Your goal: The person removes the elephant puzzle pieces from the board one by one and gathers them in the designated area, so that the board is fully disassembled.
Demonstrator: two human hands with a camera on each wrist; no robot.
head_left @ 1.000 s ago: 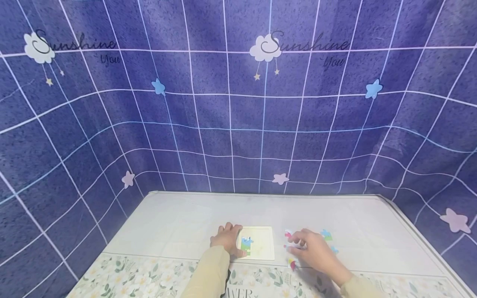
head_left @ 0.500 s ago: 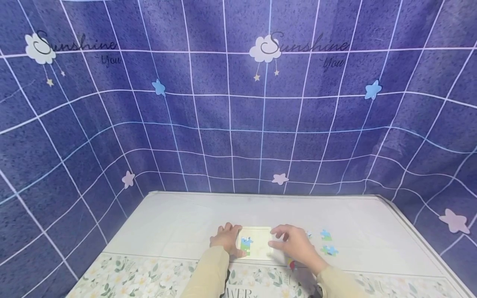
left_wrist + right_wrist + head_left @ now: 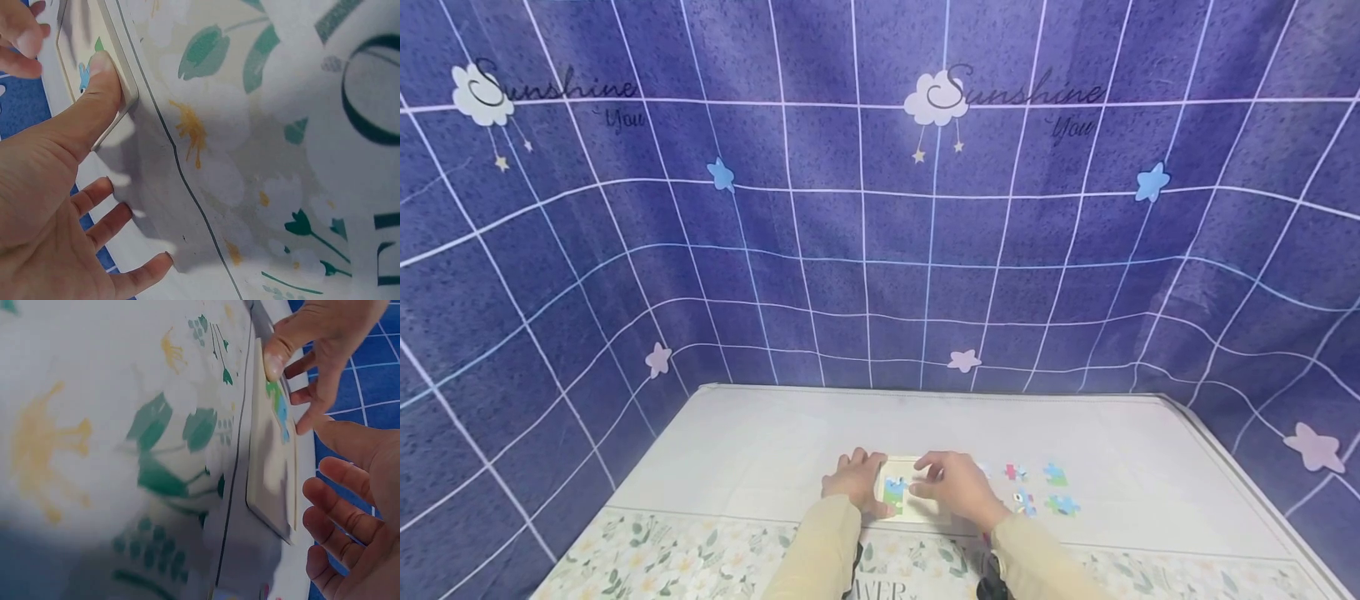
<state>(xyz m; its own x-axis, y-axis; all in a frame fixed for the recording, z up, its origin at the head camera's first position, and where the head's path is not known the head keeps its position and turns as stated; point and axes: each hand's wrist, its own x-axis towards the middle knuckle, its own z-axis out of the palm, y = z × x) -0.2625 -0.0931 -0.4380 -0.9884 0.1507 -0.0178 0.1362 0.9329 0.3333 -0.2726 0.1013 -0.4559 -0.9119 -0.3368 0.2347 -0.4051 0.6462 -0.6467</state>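
A cream puzzle tray (image 3: 934, 518) lies flat on the table, with blue and green jigsaw pieces (image 3: 893, 494) set along its left part. My left hand (image 3: 852, 481) holds the tray's left end, thumb (image 3: 103, 75) on its near corner and forefinger by the far corner. In the left wrist view the other fingers spread loosely beside it. Over the tray's right half hovers my right hand (image 3: 958, 487), thumb and forefinger apart. The right wrist view shows its fingers (image 3: 337, 500) loosely bent, with no piece between them.
Several loose jigsaw pieces lie right of the tray, among them a blue-green one (image 3: 1063, 504), one above it (image 3: 1056, 474) and a pink-edged one (image 3: 1015, 472). A flowered cloth (image 3: 700, 554) covers the near table; a purple checked curtain (image 3: 820, 275) surrounds the back and sides.
My right hand has moved left from the loose pieces to above the tray, uncovering pieces on the right. The left hand and the tray stay in place.
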